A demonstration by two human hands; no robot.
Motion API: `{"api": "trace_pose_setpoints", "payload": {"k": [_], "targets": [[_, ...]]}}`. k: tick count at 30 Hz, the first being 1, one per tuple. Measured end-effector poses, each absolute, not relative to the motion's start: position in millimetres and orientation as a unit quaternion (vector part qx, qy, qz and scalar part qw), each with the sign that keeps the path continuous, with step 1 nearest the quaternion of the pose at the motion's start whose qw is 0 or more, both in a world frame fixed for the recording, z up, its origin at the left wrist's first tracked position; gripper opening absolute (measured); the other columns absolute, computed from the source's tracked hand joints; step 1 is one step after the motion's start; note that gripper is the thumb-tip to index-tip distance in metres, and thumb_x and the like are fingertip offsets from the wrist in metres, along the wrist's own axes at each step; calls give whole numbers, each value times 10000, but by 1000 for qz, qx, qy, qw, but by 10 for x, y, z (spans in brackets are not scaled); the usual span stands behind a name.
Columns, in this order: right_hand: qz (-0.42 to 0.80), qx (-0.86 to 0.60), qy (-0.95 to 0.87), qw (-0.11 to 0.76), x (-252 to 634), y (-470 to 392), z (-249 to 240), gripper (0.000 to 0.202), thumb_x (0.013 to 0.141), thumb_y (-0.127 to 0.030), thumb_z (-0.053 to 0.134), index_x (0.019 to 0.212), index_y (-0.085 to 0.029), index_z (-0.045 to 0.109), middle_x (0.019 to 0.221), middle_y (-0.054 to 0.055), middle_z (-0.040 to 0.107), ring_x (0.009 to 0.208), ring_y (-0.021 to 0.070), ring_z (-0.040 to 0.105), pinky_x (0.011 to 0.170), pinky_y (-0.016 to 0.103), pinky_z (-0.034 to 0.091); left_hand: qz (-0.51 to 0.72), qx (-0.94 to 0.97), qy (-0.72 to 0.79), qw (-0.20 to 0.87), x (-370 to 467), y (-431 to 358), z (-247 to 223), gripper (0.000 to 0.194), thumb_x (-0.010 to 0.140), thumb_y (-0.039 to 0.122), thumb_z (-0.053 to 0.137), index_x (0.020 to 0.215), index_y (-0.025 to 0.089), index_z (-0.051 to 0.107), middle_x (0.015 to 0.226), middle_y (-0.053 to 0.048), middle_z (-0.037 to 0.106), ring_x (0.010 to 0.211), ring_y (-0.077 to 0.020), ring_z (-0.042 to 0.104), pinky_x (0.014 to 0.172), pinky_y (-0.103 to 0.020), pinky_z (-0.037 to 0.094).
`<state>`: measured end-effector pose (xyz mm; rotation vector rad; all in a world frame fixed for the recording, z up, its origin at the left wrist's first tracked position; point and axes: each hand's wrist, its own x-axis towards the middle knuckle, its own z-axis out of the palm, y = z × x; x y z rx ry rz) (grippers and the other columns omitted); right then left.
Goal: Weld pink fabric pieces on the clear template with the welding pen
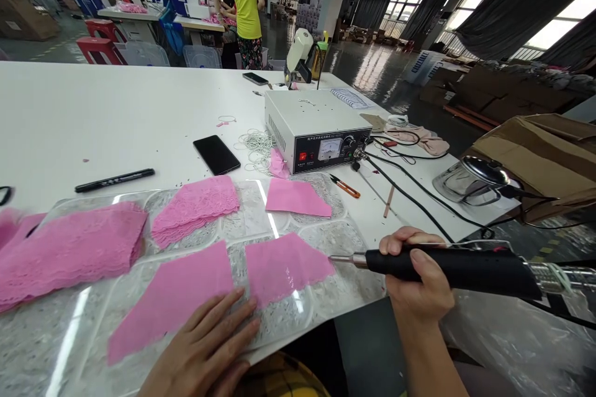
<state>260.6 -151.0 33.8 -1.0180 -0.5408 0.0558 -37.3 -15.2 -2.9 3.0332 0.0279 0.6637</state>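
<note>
My right hand (416, 273) is wrapped round the black handle of a corded tool (447, 270). The tool's thin metal tip meets the right point of a pink fabric piece (286, 268) on a clear patterned mat (326, 236). Flat beside that piece, with its fingers stretched out, lies my left hand (209, 341); its fingertips reach the lower right edge of a second pink piece (177, 298). Behind these are a pink lace stack (195, 208) and a smaller plain pink piece (298, 197). A larger folded lace stack (74, 248) lies at the left.
A control box (321, 130) with cables stands behind the mat. Around it are a phone (216, 154), a marker (114, 180), orange snips (345, 186), tangled thread (257, 147) and a glass jar (470, 181). A person in a yellow shirt (243, 0) stands in the background.
</note>
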Motion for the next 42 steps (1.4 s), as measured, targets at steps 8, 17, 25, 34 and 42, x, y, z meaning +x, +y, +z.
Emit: {"api": "trace_pose_setpoints", "payload": {"k": [8, 17, 25, 34, 42], "targets": [[14, -496, -252, 831, 2601, -1521, 351, 66, 673, -230, 609, 702, -179, 579, 757, 9, 565, 565, 113, 521, 531, 316, 474, 204, 978, 12, 34, -387, -151, -14, 440, 933, 268, 538, 1371, 218, 538, 1404, -34, 551, 1366, -245, 437, 1116, -352, 412], [-12, -481, -159, 862, 2688, -1636, 330, 101, 592, -230, 573, 683, -200, 541, 744, -5, 516, 570, 109, 474, 526, 296, 429, 214, 975, 22, 64, -348, -249, 111, 343, 947, 168, 500, 1276, 187, 596, 1294, -69, 634, 1269, -225, 537, 1069, -351, 457], [0, -464, -97, 881, 2657, -1614, 274, 114, 544, -228, 566, 649, -182, 566, 713, 3, 536, 557, 106, 477, 512, 289, 431, 201, 974, -10, 108, 286, -509, 338, 163, 936, 106, 443, 962, 112, 604, 807, -82, 644, 762, -200, 615, 667, -322, 524], [5, -452, -170, 876, 2596, -1607, 239, 90, 609, -211, 558, 690, -185, 586, 744, 11, 564, 568, 112, 492, 518, 296, 444, 196, 977, -2, 83, 770, -662, 109, 289, 944, 316, 542, 1159, 127, 581, 1293, -107, 613, 1207, -267, 547, 1018, -396, 419], [15, -453, -173, 875, 2601, -1583, 231, 106, 603, -211, 567, 701, -179, 591, 740, 12, 575, 555, 109, 498, 516, 294, 447, 167, 982, -6, 93, 847, -708, -9, 421, 955, 436, 531, 1259, 144, 538, 1374, -95, 567, 1286, -291, 504, 1079, -458, 384]]}}
